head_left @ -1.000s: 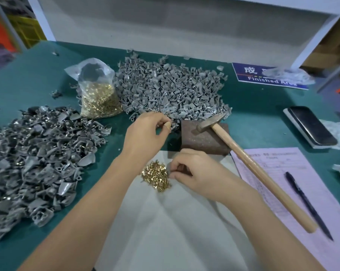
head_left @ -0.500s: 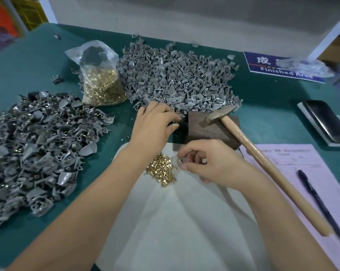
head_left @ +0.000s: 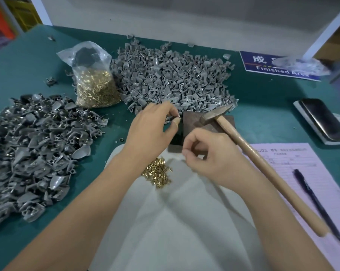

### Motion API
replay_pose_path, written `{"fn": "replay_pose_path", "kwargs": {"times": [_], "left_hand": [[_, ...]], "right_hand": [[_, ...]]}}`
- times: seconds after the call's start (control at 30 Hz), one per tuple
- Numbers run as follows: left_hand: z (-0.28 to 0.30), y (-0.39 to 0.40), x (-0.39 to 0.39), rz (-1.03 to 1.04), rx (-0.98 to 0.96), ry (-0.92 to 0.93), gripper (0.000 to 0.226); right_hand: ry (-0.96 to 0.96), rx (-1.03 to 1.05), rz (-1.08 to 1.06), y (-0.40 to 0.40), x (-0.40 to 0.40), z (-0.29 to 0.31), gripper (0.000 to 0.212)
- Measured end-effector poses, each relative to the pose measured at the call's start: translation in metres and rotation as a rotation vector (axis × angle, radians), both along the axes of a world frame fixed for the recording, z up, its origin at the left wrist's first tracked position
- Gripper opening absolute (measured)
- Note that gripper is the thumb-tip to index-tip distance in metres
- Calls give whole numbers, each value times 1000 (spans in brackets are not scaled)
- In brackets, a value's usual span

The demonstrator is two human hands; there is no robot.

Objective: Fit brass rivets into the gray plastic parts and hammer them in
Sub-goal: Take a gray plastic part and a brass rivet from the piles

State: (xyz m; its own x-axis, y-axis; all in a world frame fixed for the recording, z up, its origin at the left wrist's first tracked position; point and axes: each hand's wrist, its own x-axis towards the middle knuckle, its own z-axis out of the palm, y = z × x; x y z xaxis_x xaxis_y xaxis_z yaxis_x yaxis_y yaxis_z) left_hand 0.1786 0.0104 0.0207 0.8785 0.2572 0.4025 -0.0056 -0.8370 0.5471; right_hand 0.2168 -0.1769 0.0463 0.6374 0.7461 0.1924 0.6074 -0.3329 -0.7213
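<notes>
Pinched a gray plastic part (head_left: pixel 170 119) in left hand (head_left: pixel 152 132) fingers; curled right hand (head_left: pixel 210 159) fingers together, contents unclear, beside loose brass rivets (head_left: pixel 158 172).

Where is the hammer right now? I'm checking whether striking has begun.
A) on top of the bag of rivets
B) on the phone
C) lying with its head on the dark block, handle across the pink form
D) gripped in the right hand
C: the hammer lies ungripped, head on the dark block, handle over the pink form; the right hand is beside it.
</notes>
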Motion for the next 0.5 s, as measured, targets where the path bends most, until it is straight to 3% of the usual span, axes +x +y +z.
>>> {"fn": "replay_pose_path", "kwargs": {"times": [0.1,0.2,0.37,0.5], "left_hand": [[1,-11,-1,-90,-323,-67,19],[2,-16,-2,-145,-398,-91,25],[2,-19,-2,-108,-664,-131,15],[0,-20,-1,-124,-706,-118,10]], "right_hand": [[69,274,-119,-6,8,4,21],[139,459,-235,-9,15,6,18],[49,477,-393,-12,23,5,21],[53,466,-421,-10,24,3,25]]}}
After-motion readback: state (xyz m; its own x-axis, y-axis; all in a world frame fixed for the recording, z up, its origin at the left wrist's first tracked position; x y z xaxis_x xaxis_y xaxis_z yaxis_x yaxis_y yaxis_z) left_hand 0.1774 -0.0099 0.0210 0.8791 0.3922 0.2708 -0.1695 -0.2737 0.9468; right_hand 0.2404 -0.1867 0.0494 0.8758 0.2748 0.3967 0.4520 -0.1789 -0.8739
